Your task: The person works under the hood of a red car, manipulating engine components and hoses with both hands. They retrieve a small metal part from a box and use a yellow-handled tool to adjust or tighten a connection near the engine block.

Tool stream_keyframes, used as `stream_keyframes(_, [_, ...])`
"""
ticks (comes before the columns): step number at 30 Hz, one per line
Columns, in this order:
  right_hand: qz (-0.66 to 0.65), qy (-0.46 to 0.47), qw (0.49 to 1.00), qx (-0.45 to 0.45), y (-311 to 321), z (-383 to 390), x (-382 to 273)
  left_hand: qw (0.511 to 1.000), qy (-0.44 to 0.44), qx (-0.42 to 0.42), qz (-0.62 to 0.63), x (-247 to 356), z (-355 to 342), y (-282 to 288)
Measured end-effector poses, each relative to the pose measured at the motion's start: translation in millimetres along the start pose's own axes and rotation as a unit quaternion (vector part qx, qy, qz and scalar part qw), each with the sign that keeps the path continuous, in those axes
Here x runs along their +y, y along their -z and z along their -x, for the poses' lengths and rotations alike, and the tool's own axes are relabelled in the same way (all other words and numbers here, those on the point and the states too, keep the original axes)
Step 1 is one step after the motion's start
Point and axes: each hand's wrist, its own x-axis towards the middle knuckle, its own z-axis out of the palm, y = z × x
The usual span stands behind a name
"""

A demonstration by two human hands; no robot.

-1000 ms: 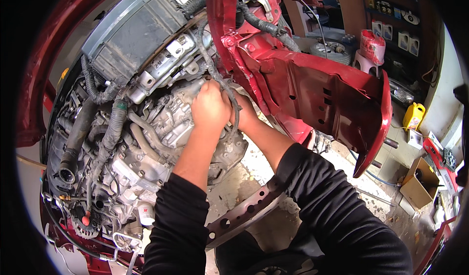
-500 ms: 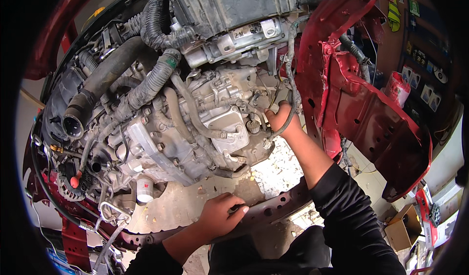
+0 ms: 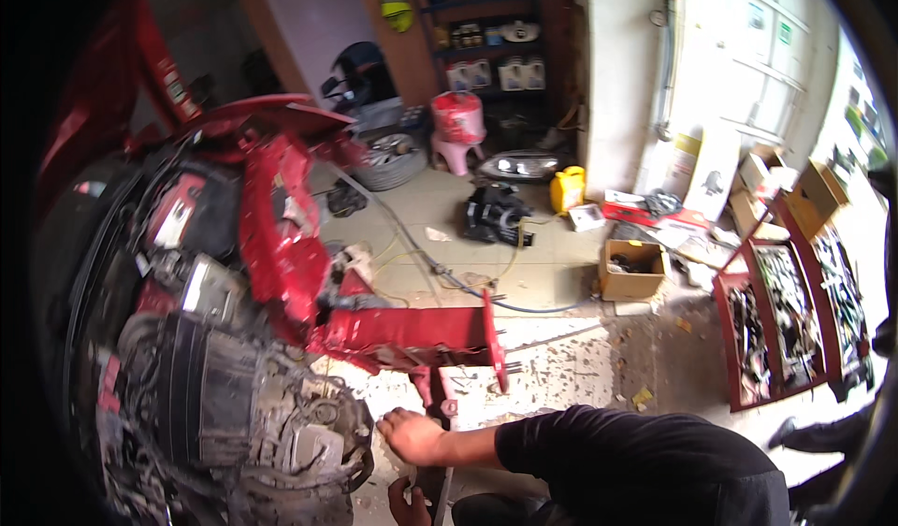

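Note:
My right hand (image 3: 412, 436) reaches in over the car's front crossmember (image 3: 432, 481), its fingers loosely bent and pointing toward the engine bay. It seems to hold nothing. Closest to its fingertips is a dark hose (image 3: 367, 456) that loops along the side of the dusty engine and gearbox (image 3: 318, 446). Lower down, my left hand (image 3: 409, 504) is at the crossmember, thumb apart from the fingers; most of it is cut off or shaded. A black ribbed box (image 3: 215, 390) sits on the engine's far side.
Red bent bodywork (image 3: 281, 236) and a rail with an end plate (image 3: 402, 330) jut out ahead. On the floor are a cardboard box (image 3: 634, 272), a headlight (image 3: 520, 166), a yellow jug (image 3: 568, 189) and a wheel (image 3: 388, 159). A red toolbox (image 3: 781, 325) stands right, near another person's shoe (image 3: 784, 432).
My view has swung to the right and up, bringing in the workshop floor and toolbox. My right hand has come away from the hoses and cable at the gearbox, back toward the crossmember.

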Motion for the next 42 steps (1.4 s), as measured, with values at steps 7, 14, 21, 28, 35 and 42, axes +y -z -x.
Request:
stream_keyframes(7, [-0.095,-0.042,0.981,-0.162,78,248,7,0.983,0.175,-0.008,0.056,13,-3,17])
stream_keyframes(14, [-0.044,-0.657,0.727,-0.194,199,540,10,0.959,-0.195,-0.173,-0.111,95,54,40])
stream_keyframes(21, [-0.361,-0.828,0.37,-0.216,104,660,-139,0.815,-0.056,-0.525,-0.238,136,44,-14])
stream_keyframes(28, [-0.215,-0.629,0.694,-0.277,49,700,-229,0.653,-0.014,-0.65,-0.389,203,-3,-88])
stream_keyframes(35, [-0.255,-0.848,0.45,0.117,127,762,-210,0.629,-0.101,-0.662,-0.396,296,2,-185])
stream_keyframes(42, [-0.237,-0.843,0.443,0.19,160,819,-172,0.662,-0.254,-0.633,-0.311,497,61,-323])
